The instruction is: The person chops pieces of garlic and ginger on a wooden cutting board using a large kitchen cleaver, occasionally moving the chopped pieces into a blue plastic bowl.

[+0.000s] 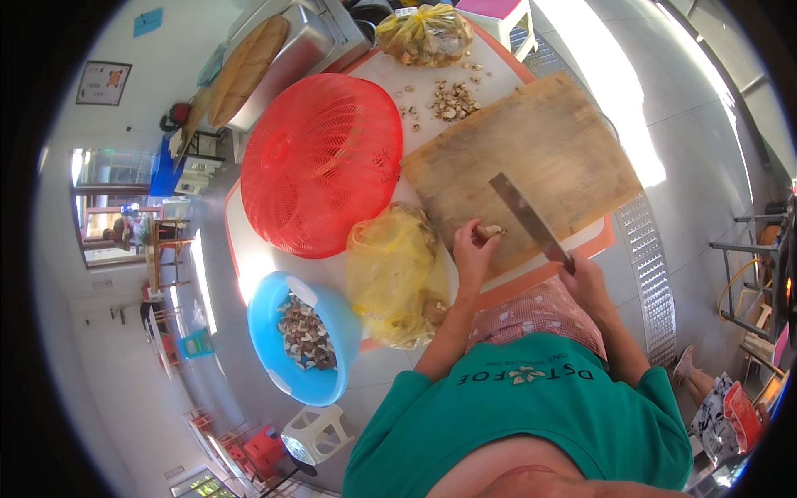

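My left hand [472, 248] pinches a brown mushroom [489, 231] on the near left part of a worn wooden cutting board [523, 149]. In my right hand [584, 277] is the handle of a cleaver [526, 215], its broad blade reaching over the board to the right of the mushroom, apart from it. Left of my left arm lies a yellow plastic bag [395, 267] with mushrooms inside. A light blue basin [345, 339] beyond the bag holds many cut mushrooms [305, 330]. Beyond the board's far left edge, a pile of small mushroom stem pieces [454, 101] rests on the table.
A red plastic mesh cover [324, 165] takes up the table's left side. At the far end of the white, orange-rimmed table [389, 68] stands a tied yellow bag [424, 36]. A white stool [317, 434] is near the basin. Another person [716, 411] is at lower right.
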Demonstrator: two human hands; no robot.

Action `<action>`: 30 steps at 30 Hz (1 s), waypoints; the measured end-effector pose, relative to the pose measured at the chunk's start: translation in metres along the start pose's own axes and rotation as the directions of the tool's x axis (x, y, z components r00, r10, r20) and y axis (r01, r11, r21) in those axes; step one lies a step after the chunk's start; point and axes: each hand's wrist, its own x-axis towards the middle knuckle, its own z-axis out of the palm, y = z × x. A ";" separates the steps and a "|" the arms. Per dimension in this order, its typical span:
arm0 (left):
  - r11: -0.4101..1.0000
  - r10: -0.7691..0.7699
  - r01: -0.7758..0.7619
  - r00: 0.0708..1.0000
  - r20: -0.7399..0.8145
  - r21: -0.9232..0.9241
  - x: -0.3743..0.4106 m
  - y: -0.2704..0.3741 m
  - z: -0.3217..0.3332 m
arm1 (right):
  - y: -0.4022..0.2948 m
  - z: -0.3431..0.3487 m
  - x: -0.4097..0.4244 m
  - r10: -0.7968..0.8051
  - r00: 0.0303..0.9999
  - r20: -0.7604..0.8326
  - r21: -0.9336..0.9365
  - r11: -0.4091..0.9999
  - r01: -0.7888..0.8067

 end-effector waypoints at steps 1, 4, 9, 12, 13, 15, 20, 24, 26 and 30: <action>0.999 0.027 -0.026 0.999 -0.031 0.047 -0.003 0.000 0.003 | -0.005 0.003 -0.002 -0.013 1.000 0.022 -0.015 1.000 0.013; 0.988 0.085 -0.074 0.993 -0.082 0.135 -0.006 0.001 0.007 | -0.011 0.012 -0.007 -0.043 0.997 0.062 -0.019 0.999 0.044; 0.968 0.168 -0.146 0.981 -0.092 0.204 -0.005 -0.006 0.005 | -0.012 0.023 -0.003 -0.100 0.992 0.081 -0.069 0.992 0.106; 0.950 0.221 -0.193 0.971 -0.092 0.244 -0.004 0.001 0.006 | -0.010 0.022 0.003 -0.080 0.991 0.110 -0.116 0.989 0.093; 0.946 0.241 -0.211 0.966 -0.097 0.244 -0.003 0.001 0.006 | -0.011 0.022 0.005 -0.072 0.990 0.122 -0.119 0.989 0.087; 0.942 0.256 -0.225 0.961 -0.105 0.247 -0.002 0.002 0.007 | -0.012 0.023 0.009 -0.054 0.988 0.145 -0.126 0.989 0.072; 0.941 0.204 -0.171 0.975 -0.085 0.292 0.002 0.005 0.009 | -0.006 0.033 0.019 -0.021 0.985 0.170 -0.111 0.993 0.040; 0.947 0.213 -0.170 0.967 -0.139 0.272 0.003 -0.005 0.011 | -0.011 0.045 0.032 -0.019 0.983 0.184 -0.128 0.991 0.043; 0.948 0.221 -0.177 0.964 -0.149 0.266 0.003 -0.004 0.012 | -0.019 0.051 0.043 -0.042 0.981 0.192 -0.182 0.980 0.077; 0.982 0.147 -0.131 0.983 -0.112 0.138 0.000 0.002 0.010 | -0.025 0.063 0.064 -0.065 0.986 0.155 -0.185 0.978 0.093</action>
